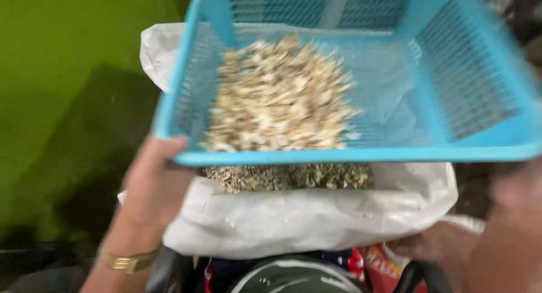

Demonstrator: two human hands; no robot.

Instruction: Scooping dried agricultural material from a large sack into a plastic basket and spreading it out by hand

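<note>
Basket [361, 152] of pale chips [276, 101] over the white sack [293, 219].
My left hand [155, 183] grips its corner; I cannot tell my blurred right hand's [511, 214] grip.

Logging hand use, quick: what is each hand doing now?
Left hand: closed on the blue basket at its near left corner.
Right hand: blurred at the basket's right end; grip cannot be told.

One blue mesh basket [474, 90]; one white sack [293, 219]; one heap of pale flakes [276, 101]; two hands, left hand [152, 186], right hand [508, 214]; one gold bracelet [127, 262]
</note>
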